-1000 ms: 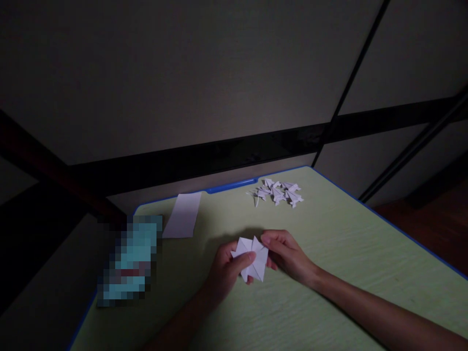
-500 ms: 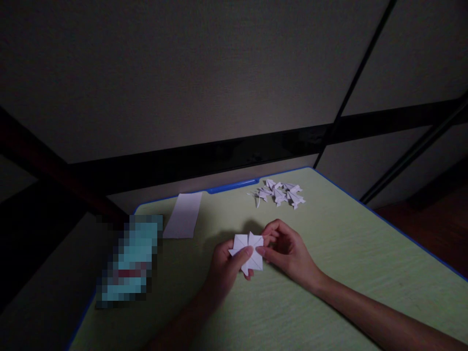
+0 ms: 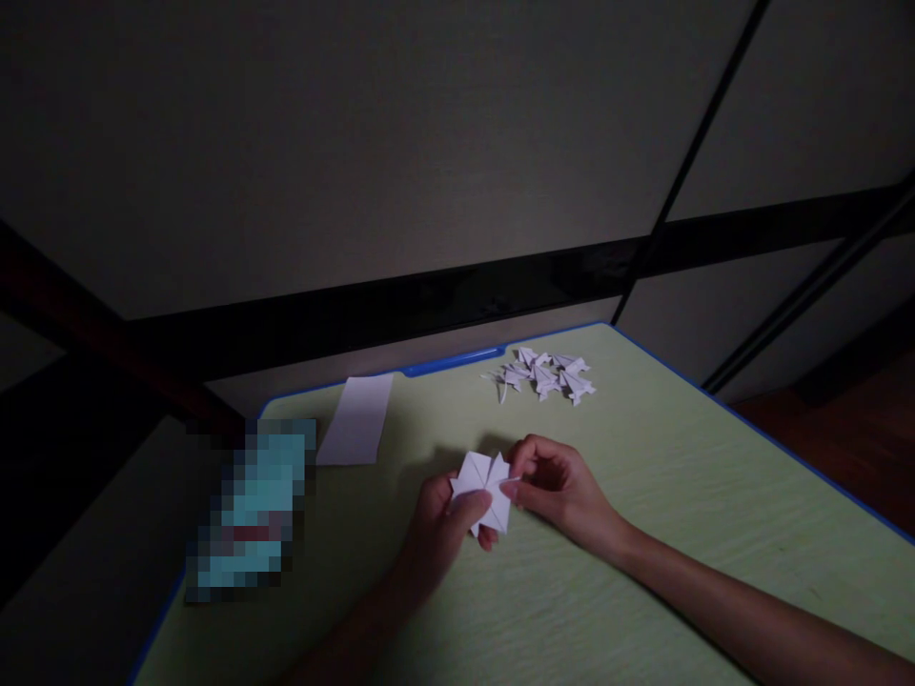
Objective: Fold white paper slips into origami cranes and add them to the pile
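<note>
A small white folded paper (image 3: 493, 514) with diagonal creases and pointed flaps is held above the table. My left hand (image 3: 447, 519) grips it from the left, thumb across its face and fingers underneath. At its right edge, my right hand (image 3: 561, 481) pinches a flap between thumb and index finger. Farther back lie several finished-looking white origami figures (image 3: 547, 379) in a cluster, with thin paper strips (image 3: 500, 386) at their left. The undersides of the folded paper and the fingers beneath it are mostly hidden.
The light green table (image 3: 664, 476) has a blue edge and a blue handle recess (image 3: 454, 360) at the back. A white paper sheet (image 3: 357, 419) lies at the back left, near a pixelated teal object (image 3: 250, 514). Cabinet panels (image 3: 400, 162) stand behind the table.
The folded paper has turned slightly in my hands, and its right flap is now lifted at my right fingertips. My left hand keeps its grip; the other things lie as before.
</note>
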`<state>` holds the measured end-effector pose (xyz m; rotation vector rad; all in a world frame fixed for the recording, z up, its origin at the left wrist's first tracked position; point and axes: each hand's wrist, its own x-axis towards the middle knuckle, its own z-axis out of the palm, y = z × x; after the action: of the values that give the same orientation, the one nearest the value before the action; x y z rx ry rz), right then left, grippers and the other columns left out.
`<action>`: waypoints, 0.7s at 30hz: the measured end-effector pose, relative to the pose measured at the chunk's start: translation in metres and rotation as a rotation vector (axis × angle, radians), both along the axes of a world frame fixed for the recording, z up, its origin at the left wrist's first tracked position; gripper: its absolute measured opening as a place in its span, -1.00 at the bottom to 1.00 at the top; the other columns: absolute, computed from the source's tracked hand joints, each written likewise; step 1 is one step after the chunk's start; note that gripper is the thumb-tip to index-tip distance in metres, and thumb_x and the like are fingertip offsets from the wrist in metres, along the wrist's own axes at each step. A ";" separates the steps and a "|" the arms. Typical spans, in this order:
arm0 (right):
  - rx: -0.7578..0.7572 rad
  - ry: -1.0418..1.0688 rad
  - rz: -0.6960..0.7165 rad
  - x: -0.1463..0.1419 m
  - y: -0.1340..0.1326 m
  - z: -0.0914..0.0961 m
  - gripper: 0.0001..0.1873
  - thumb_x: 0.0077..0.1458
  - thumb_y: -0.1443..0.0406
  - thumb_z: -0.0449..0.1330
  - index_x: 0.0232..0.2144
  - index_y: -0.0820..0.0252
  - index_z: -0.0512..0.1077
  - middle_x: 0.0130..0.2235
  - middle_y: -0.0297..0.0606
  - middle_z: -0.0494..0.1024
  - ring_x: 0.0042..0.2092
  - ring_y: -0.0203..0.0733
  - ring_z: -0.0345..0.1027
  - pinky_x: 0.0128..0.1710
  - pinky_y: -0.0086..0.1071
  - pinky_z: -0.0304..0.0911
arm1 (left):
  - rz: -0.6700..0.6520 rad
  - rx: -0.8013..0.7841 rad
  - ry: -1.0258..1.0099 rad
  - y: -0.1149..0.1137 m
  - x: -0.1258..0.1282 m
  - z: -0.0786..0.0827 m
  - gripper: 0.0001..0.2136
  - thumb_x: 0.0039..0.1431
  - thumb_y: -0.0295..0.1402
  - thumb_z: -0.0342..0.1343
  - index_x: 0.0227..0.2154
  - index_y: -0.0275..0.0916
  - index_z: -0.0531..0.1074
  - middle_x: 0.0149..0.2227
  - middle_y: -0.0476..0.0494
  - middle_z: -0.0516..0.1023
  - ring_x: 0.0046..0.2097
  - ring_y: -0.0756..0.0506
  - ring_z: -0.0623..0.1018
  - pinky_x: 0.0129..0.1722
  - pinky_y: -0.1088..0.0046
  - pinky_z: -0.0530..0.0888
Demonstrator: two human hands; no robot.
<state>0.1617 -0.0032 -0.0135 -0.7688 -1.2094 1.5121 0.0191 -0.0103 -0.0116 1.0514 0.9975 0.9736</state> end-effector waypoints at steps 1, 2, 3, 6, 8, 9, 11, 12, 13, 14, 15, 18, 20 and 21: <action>0.002 -0.006 -0.004 0.000 0.000 0.000 -0.76 -0.25 0.35 0.28 -0.60 0.25 0.24 -0.62 -0.45 0.36 -0.59 -0.45 0.22 -0.61 -0.56 0.10 | 0.006 -0.008 0.012 -0.001 0.000 0.000 -0.88 -0.21 -0.37 0.06 -0.65 -0.36 0.34 -0.78 0.03 0.36 -0.71 0.08 0.32 -0.70 0.60 0.29; 0.004 -0.011 -0.007 0.001 0.000 0.000 -0.77 -0.24 0.35 0.28 -0.60 0.25 0.25 -0.61 -0.44 0.37 -0.59 -0.44 0.23 -0.60 -0.55 0.11 | 0.014 -0.016 0.026 -0.001 0.000 0.001 -0.89 -0.23 -0.39 0.06 -0.66 -0.36 0.34 -0.78 0.03 0.35 -0.71 0.08 0.32 -0.70 0.60 0.29; 0.006 -0.017 -0.008 0.001 0.000 0.000 -0.79 -0.23 0.35 0.27 -0.59 0.25 0.26 -0.61 -0.43 0.39 -0.58 -0.44 0.25 -0.60 -0.55 0.12 | 0.022 -0.023 0.037 -0.001 0.000 0.001 -0.90 -0.23 -0.40 0.06 -0.67 -0.36 0.34 -0.79 0.03 0.35 -0.72 0.08 0.31 -0.70 0.59 0.28; 0.022 -0.017 0.004 0.001 0.000 -0.001 -0.86 -0.20 0.38 0.25 -0.56 0.25 0.32 -0.58 -0.40 0.43 -0.55 -0.42 0.31 -0.56 -0.54 0.19 | 0.037 -0.035 0.038 -0.001 0.001 0.001 -0.88 -0.23 -0.38 0.06 -0.68 -0.36 0.33 -0.80 0.03 0.35 -0.72 0.07 0.31 -0.72 0.59 0.27; 0.038 0.007 0.024 0.000 0.000 -0.001 -0.89 -0.19 0.40 0.24 -0.53 0.25 0.35 -0.55 -0.39 0.46 -0.52 -0.40 0.34 -0.52 -0.53 0.22 | 0.044 -0.040 0.027 0.000 0.001 0.000 -0.88 -0.23 -0.38 0.06 -0.67 -0.36 0.34 -0.79 0.03 0.36 -0.72 0.07 0.32 -0.72 0.58 0.27; 0.044 0.021 0.034 0.000 0.000 -0.001 -0.90 -0.18 0.41 0.23 -0.51 0.25 0.37 -0.55 -0.38 0.47 -0.52 -0.40 0.35 -0.51 -0.53 0.23 | 0.046 -0.041 0.024 0.000 0.001 -0.001 -0.88 -0.23 -0.38 0.06 -0.67 -0.36 0.34 -0.78 0.03 0.36 -0.72 0.07 0.32 -0.72 0.58 0.27; 0.049 0.035 0.039 -0.001 0.000 -0.001 -0.92 -0.17 0.43 0.22 -0.51 0.25 0.38 -0.55 -0.38 0.48 -0.52 -0.40 0.36 -0.51 -0.54 0.24 | 0.039 -0.039 0.023 0.001 0.000 -0.001 -0.88 -0.22 -0.37 0.06 -0.66 -0.36 0.34 -0.78 0.03 0.36 -0.72 0.07 0.33 -0.71 0.58 0.27; 0.048 0.035 0.037 -0.001 0.000 -0.001 -0.93 -0.16 0.43 0.22 -0.51 0.26 0.39 -0.56 -0.38 0.48 -0.52 -0.40 0.36 -0.51 -0.54 0.24 | 0.033 -0.038 0.025 0.001 0.000 -0.001 -0.87 -0.22 -0.37 0.06 -0.65 -0.36 0.34 -0.78 0.02 0.36 -0.71 0.07 0.33 -0.71 0.58 0.28; 0.048 0.031 0.031 -0.001 0.000 -0.001 -0.94 -0.16 0.43 0.21 -0.52 0.26 0.39 -0.56 -0.37 0.48 -0.52 -0.40 0.36 -0.51 -0.54 0.24 | 0.028 -0.037 0.027 0.001 0.000 0.000 -0.87 -0.22 -0.36 0.07 -0.65 -0.35 0.34 -0.78 0.02 0.36 -0.71 0.07 0.33 -0.70 0.58 0.28; 0.048 0.024 0.022 0.000 0.000 -0.001 -0.95 -0.16 0.43 0.21 -0.52 0.26 0.40 -0.56 -0.37 0.48 -0.52 -0.40 0.36 -0.52 -0.54 0.23 | 0.024 -0.038 0.032 0.001 0.000 0.000 -0.86 -0.22 -0.35 0.07 -0.65 -0.35 0.33 -0.78 0.02 0.36 -0.71 0.07 0.33 -0.70 0.58 0.28; 0.048 0.015 0.011 0.000 0.000 -0.001 -0.95 -0.16 0.44 0.22 -0.53 0.26 0.40 -0.56 -0.37 0.47 -0.53 -0.41 0.35 -0.52 -0.55 0.22 | 0.024 -0.039 0.038 0.001 0.001 0.000 -0.86 -0.22 -0.35 0.07 -0.65 -0.35 0.33 -0.79 0.02 0.36 -0.72 0.06 0.33 -0.70 0.58 0.28; 0.054 -0.009 -0.017 0.000 0.001 -0.001 -0.94 -0.18 0.44 0.23 -0.56 0.26 0.40 -0.57 -0.38 0.45 -0.53 -0.44 0.32 -0.54 -0.57 0.20 | 0.036 -0.042 0.062 0.000 0.001 0.001 -0.84 -0.21 -0.33 0.07 -0.64 -0.35 0.32 -0.79 0.02 0.36 -0.72 0.06 0.34 -0.70 0.57 0.29; 0.076 -0.022 -0.039 0.000 0.001 -0.001 -0.95 -0.19 0.44 0.23 -0.58 0.26 0.41 -0.56 -0.38 0.43 -0.52 -0.43 0.30 -0.53 -0.56 0.19 | 0.040 -0.036 0.078 0.000 0.002 0.002 -0.83 -0.20 -0.31 0.07 -0.63 -0.36 0.33 -0.79 0.02 0.36 -0.72 0.05 0.34 -0.69 0.57 0.30; 0.093 -0.027 -0.050 0.000 0.001 -0.001 -0.95 -0.18 0.44 0.23 -0.59 0.26 0.41 -0.54 -0.37 0.42 -0.50 -0.42 0.30 -0.52 -0.55 0.19 | 0.044 -0.035 0.086 0.000 0.002 0.003 -0.83 -0.20 -0.31 0.06 -0.63 -0.36 0.33 -0.79 0.01 0.36 -0.72 0.05 0.34 -0.69 0.57 0.30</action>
<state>0.1621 -0.0023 -0.0143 -0.7540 -1.2621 1.3995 0.0214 -0.0107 -0.0084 1.0531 1.1085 0.9496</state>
